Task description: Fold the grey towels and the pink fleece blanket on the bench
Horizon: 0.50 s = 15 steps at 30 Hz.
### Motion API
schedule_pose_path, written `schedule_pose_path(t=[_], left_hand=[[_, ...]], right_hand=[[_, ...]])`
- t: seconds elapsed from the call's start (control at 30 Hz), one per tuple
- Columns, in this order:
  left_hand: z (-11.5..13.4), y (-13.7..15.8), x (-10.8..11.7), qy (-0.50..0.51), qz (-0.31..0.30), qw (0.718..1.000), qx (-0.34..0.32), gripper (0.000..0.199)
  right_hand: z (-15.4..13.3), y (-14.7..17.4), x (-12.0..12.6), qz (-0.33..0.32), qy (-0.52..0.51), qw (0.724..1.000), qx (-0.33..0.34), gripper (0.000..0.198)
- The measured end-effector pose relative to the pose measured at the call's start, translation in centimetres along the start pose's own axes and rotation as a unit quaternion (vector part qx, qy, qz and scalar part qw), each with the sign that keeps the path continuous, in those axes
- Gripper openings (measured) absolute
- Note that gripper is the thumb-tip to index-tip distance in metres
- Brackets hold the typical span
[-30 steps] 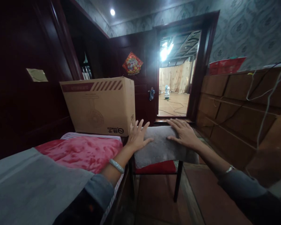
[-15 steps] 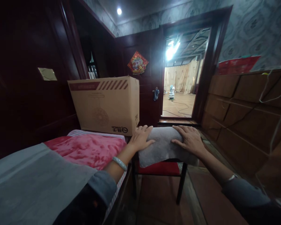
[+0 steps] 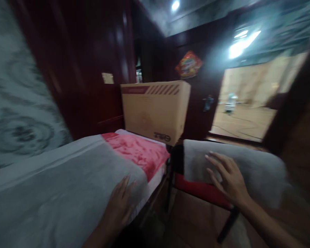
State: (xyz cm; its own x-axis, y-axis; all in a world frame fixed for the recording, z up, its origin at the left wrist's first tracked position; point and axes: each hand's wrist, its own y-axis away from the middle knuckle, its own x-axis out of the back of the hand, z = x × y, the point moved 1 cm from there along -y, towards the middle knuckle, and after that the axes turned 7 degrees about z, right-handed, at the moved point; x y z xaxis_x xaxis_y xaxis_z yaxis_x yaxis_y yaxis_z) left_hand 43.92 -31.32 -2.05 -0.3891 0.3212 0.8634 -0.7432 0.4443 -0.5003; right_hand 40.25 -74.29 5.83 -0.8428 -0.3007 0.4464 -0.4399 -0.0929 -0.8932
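Observation:
A grey cloth [image 3: 258, 165] hangs over the back of a chair with a red seat [image 3: 201, 191]. In front of that cloth is my right hand [image 3: 228, 175], its fingers apart and holding nothing; whether it touches the cloth I cannot tell. Lower left, my left hand [image 3: 120, 203] is blurred, over the edge of a large grey cover [image 3: 67, 189] on the bed, fingers stretched out. Beside the grey cover, a pink-red blanket [image 3: 139, 151] shows at the bed's far end.
A big cardboard box [image 3: 150, 110] stands beyond the bed's end. A dark red door [image 3: 196, 93] with a diamond-shaped decoration [image 3: 189, 64] is behind it. The open doorway at right shows another room with a tiled floor [image 3: 243, 120].
The view has swung left. My left hand has left the cloth on the chair and moved to the grey cover on the bed. My right hand stays near the chair cloth.

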Motion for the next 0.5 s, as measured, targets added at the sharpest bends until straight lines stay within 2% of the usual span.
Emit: schedule_pose_path(t=[0.1, 0.17, 0.23, 0.33, 0.4, 0.43, 0.5], left_hand=[[-4.4, 5.7, 4.8, -0.077, -0.006, 0.985, 0.154, 0.065], [-6.4, 10.0, 8.0, -0.140, -0.002, 0.955, 0.260, 0.064], [-7.4, 14.6, 10.7, -0.201, -0.012, 0.912, 0.358, 0.063], [-7.2, 20.6, 13.5, -0.270, -0.043, 0.831, 0.485, 0.061], [-6.5, 23.1, 14.6, -0.292, -0.063, 0.787, 0.539, 0.061], [-6.1, 23.8, 15.0, -0.296, -0.070, 0.775, 0.553, 0.061], [-5.4, 24.3, 15.2, -0.295, -0.075, 0.770, 0.560, 0.060]], right_hand=[[-6.0, 2.2, -6.0, -0.050, -0.183, 0.981, 0.050, 0.044], [-9.6, 3.5, -10.2, -0.079, -0.265, 0.958, 0.070, 0.041], [-13.0, 4.1, -14.0, -0.091, -0.324, 0.938, 0.082, 0.037], [-17.8, 3.7, -18.3, -0.096, -0.398, 0.906, 0.103, 0.032], [-20.6, 3.0, -20.4, -0.105, -0.434, 0.887, 0.115, 0.032], [-21.8, 2.7, -21.4, -0.110, -0.445, 0.881, 0.119, 0.032], [-23.6, 2.5, -23.4, -0.120, -0.448, 0.877, 0.123, 0.034]])
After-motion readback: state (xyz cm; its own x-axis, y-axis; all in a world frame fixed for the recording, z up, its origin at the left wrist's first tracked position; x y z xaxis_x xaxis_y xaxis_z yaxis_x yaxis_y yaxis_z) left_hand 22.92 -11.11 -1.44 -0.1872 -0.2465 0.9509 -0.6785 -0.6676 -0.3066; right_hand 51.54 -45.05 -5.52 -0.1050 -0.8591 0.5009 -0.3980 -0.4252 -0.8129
